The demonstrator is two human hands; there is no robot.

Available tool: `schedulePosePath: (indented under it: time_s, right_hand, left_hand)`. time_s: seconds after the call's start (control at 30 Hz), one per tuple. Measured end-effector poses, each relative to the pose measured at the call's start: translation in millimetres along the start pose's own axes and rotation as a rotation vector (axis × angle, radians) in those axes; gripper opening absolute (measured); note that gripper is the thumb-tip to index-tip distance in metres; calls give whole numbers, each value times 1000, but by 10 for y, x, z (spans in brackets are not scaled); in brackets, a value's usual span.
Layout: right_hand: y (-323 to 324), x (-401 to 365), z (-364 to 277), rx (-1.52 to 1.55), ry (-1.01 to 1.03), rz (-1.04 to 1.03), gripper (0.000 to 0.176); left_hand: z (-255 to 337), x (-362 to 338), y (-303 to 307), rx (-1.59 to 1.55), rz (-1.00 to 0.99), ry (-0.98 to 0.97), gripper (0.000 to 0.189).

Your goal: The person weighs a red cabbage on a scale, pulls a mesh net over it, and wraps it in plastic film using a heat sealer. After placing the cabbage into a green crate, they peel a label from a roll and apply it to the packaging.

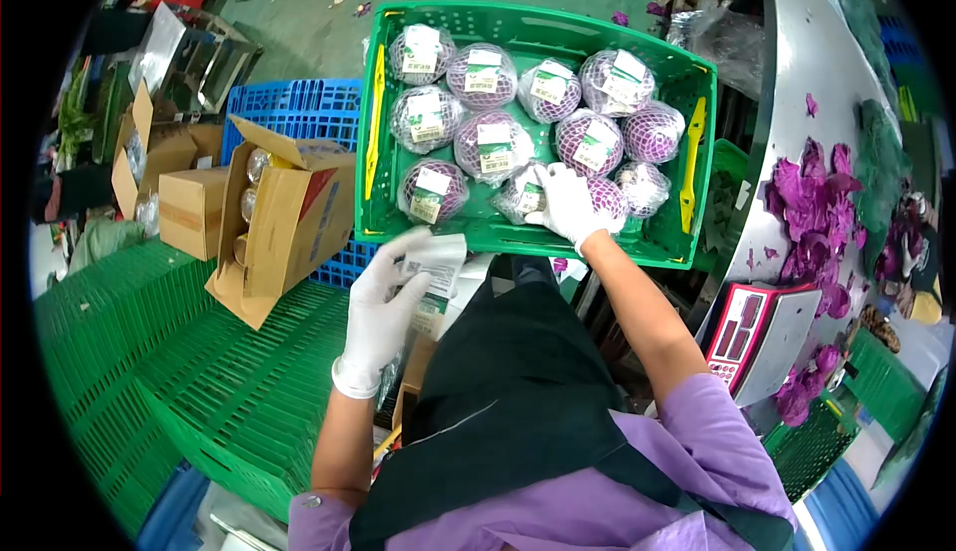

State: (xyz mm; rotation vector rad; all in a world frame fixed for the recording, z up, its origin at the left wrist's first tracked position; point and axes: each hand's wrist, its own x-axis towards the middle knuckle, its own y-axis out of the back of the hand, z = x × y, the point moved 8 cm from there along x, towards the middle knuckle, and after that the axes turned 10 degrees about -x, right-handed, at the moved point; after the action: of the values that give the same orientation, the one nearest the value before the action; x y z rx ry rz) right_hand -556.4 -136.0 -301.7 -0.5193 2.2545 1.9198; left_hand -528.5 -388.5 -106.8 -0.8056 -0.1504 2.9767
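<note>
My right hand (pixel 570 205), in a white glove, reaches into the green crate (pixel 538 244). Its thumb and fingers press around a labelled, plastic-wrapped red cabbage (pixel 518 196) near the front wall; the palm hides part of it. Another netted red cabbage (pixel 607 203) lies against that hand's right side. My left hand (pixel 380 302), also gloved, is outside the crate's front left corner with fingers apart. Beside its thumb hangs a strip of printed labels (pixel 438 277). Several wrapped red cabbages (pixel 493 148) with white-and-green labels fill much of the crate.
An open cardboard box (pixel 289 218) stands to the left, by a blue pallet (pixel 299 103) and stacked green crates (pixel 229 382). On the right, a metal table (pixel 797 83) bears loose purple leaves (pixel 817 213) and a red-and-white scale (pixel 762 337).
</note>
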Motion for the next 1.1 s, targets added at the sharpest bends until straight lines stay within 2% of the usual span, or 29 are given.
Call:
schedulePosePath:
  time_s: [0.03, 0.07, 0.1, 0.13, 0.17, 0.2, 0.23, 0.27, 0.33, 0.37, 0.4, 0.43, 0.47, 0.5, 0.53, 0.57, 0.6, 0.63, 0.67, 0.7, 0.73, 0.77, 0.8, 0.87, 0.9, 0.93, 0.97, 1.03, 1.1]
  right_hand:
    - [-8, -15, -22, 36, -19, -24, 80]
    - [166, -75, -124, 225, 17, 129, 75]
    - [587, -166, -287, 543, 66, 209, 64]
    - [856, -261, -453, 935, -7, -28, 53]
    - [1061, -415, -637, 1122, -4, -217, 47]
    - [1323, -587, -815, 1203, 13, -372, 37]
    - [1456, -733, -933, 1220, 116, -260, 33]
    - [1580, -834, -999, 1229, 218, -145, 28]
    - [1531, -835, -693, 1196, 142, -96, 22]
    - [1597, -786, -359, 1024, -2, -125, 17]
    - [1602, -738, -69, 1253, -13, 40, 17]
    - [1346, -700, 249, 1400, -227, -136, 17]
    - [1077, -669, 578, 1403, -285, -153, 18]
    - [724, -620, 905, 1139, -386, -160, 17]
    - [480, -581, 1118, 840, -329, -93, 18]
    - [333, -560, 1224, 540, -269, -29, 20]
    - [383, -559, 1162, 219, -138, 94, 28]
    - [298, -575, 1147, 106, -180, 80, 32]
    - [228, -578, 1144, -8, -220, 67, 37]
    - [186, -567, 1153, -6, -220, 68, 37]
    - [281, -560, 1172, -43, -304, 90, 36]
    - [351, -587, 1198, -80, -388, 108, 36]
    - [364, -625, 1179, -78, -390, 105, 36]
    - [453, -627, 1050, -80, -204, 157, 38]
    - [263, -662, 998, -22, -22, 150, 46]
    - [116, -731, 958, -111, 9, 182, 53]
    - [18, -726, 972, -88, -20, 170, 54]
    - [2, -690, 988, -69, -50, 163, 54]
    - [114, -642, 928, -34, -102, -26, 59]
  left_hand:
    - [14, 14, -74, -1, -81, 14, 26]
    - [26, 18, -155, -3, -162, 29, 24]
    - [-6, 17, -170, 4, -134, 109, 11]
    - [-22, 35, -210, 6, -139, 111, 11]
    - [-39, 53, -244, 74, -141, 76, 5]
    - [-68, 69, -281, 141, -143, 41, 8]
    - [-101, 98, -333, 184, -131, -33, 17]
    - [-62, 73, -464, 134, -117, 21, 25]
    - [-88, 66, -544, 385, -202, -39, 27]
    - [-166, 47, -555, 359, -226, 22, 25]
    - [-198, 45, -538, 360, -229, 22, 25]
    - [-287, 47, -478, 390, -220, 101, 26]
    - [-353, 51, -404, 420, -211, 180, 27]
    - [-305, 63, -384, 482, -281, 183, 18]
    - [-293, 70, -377, 486, -285, 183, 18]
    - [-331, 63, -345, 207, -224, 276, 16]
    - [-373, 45, -317, -72, -159, 367, 22]
    - [-241, 41, -406, -175, -255, 412, 48]
    - [-149, 67, -445, -287, -206, 308, 63]
    - [-93, 74, -445, -249, -223, 259, 68]
    - [-36, 79, -441, -210, -239, 210, 76]
    - [-12, 72, -444, -207, -236, 214, 76]
    - [16, 71, -438, -248, -208, 211, 71]
    - [44, 117, -427, -293, -188, 197, 68]
    - [-15, 123, -390, -238, -198, 231, 63]
    - [-96, 124, -353, -184, -207, 267, 58]
    - [-135, 178, -290, -78, -160, 195, 43]
    - [-77, 183, -360, -49, -148, 151, 39]
    - [195, 149, -581, 36, -167, 74, 31]
